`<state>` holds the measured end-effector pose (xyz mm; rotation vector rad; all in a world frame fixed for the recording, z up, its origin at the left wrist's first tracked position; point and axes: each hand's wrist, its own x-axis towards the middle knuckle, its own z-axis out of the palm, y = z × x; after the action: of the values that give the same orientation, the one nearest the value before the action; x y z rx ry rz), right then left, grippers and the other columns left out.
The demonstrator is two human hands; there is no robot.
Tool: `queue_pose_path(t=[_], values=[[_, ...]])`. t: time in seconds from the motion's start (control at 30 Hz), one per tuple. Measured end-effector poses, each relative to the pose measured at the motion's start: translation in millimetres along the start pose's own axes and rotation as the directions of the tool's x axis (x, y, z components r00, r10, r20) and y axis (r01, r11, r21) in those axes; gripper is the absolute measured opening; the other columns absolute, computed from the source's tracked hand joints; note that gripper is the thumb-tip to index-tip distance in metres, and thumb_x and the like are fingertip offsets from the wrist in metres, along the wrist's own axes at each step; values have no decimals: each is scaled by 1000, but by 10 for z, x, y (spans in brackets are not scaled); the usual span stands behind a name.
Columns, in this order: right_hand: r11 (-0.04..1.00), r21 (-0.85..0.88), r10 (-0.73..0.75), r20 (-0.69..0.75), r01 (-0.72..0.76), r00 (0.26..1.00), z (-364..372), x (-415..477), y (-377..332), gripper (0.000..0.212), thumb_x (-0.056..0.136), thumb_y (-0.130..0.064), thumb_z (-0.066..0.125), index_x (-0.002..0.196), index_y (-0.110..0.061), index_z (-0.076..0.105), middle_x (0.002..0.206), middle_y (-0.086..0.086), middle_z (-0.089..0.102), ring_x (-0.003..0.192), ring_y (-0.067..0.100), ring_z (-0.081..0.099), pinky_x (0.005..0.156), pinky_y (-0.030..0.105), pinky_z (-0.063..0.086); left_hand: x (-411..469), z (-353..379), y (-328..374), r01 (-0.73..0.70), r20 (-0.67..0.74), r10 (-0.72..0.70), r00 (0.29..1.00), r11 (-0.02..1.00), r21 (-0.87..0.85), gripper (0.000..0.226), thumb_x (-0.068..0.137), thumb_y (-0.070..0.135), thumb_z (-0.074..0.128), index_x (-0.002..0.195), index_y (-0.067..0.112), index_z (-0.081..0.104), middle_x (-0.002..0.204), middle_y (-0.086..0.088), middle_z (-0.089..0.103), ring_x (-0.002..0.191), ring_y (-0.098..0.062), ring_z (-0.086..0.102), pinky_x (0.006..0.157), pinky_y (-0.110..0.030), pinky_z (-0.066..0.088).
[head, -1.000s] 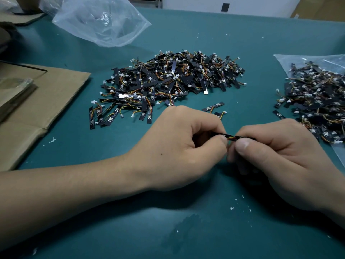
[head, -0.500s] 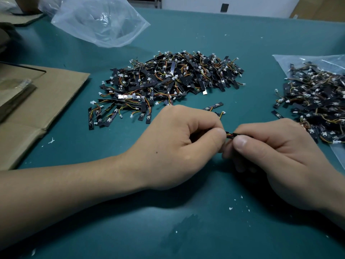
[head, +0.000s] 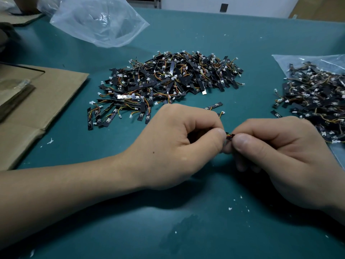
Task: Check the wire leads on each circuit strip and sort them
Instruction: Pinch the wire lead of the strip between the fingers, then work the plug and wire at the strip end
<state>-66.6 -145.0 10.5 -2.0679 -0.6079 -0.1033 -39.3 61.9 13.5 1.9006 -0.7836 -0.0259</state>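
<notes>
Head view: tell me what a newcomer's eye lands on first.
First, the left hand and right hand, close together low in the middle, pinching one circuit strip between their fingertips. Behind them a big heap of black strips with coloured wires sprawls on the teal table, and a second heap lies on clear plastic at the right edge.

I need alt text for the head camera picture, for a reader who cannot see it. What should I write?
A left hand and a right hand pinch one small circuit strip between them over a teal table. Behind lies a large pile of strips; another pile lies on or in a clear bag to the right.
</notes>
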Motion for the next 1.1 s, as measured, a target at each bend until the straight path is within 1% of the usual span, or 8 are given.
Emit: queue_pose_path(t=[0.13,0.27,0.4,0.53,0.7,0.9,1.03,1.1], values=[[997,76,30,39,-33,999,8,10,-12,22,97,-35,53,87,-24,69,60,-11,62,50,13,55,48,26,44,-1,0,-7,-13,-42,14,999,1000,2,24,91,11,58,68,9,67,54,-10,54,51,-22,47,48,-34,36],[973,204,85,98,-103,992,-1,6,1,22,92,-33,54,87,-20,72,59,-11,62,51,9,54,51,19,43,-19,17,2,-20,-39,20,999,1000,9,24,91,8,59,69,10,68,49,3,46,46,-6,37,47,-19,30],[958,254,107,106,-131,989,-3,5,1,23,89,-35,56,84,-22,74,58,-5,63,51,5,52,50,16,42,-24,31,2,-36,-44,38,998,998,45,23,92,9,60,71,12,70,49,7,43,45,-5,36,47,-14,28],[961,244,108,101,-129,989,-3,8,-9,21,87,-34,56,80,-28,75,55,-10,60,50,4,52,50,13,42,-31,44,3,-63,-58,69,996,993,101,22,92,9,62,70,12,68,49,6,42,45,-6,35,47,-15,27],[963,232,121,77,-135,990,5,9,-9,22,85,-35,56,77,-27,75,54,-6,60,49,6,51,49,15,42,-35,51,-4,-74,-66,82,994,989,125,22,91,10,62,70,11,68,49,7,41,45,-6,36,47,-15,27],[967,203,145,50,-153,988,8,9,8,23,81,-36,56,74,-25,75,53,-1,59,48,7,50,48,18,42,-31,52,-9,-125,-59,142,988,967,223,21,92,14,63,73,11,70,50,5,42,47,-13,41,48,-18,29],[975,167,143,33,-147,989,0,5,11,25,79,-36,55,73,-22,74,55,6,60,48,9,51,47,21,42,-34,38,3,-158,-8,170,985,933,323,15,89,13,66,76,10,73,56,13,34,50,-2,34,55,-20,28],[979,150,135,27,-138,990,1,5,11,24,79,-36,55,72,-23,74,54,5,60,47,9,50,46,22,41,-32,36,5,-174,12,182,983,917,360,13,86,13,67,75,9,73,59,14,31,51,-3,31,60,-19,27]])
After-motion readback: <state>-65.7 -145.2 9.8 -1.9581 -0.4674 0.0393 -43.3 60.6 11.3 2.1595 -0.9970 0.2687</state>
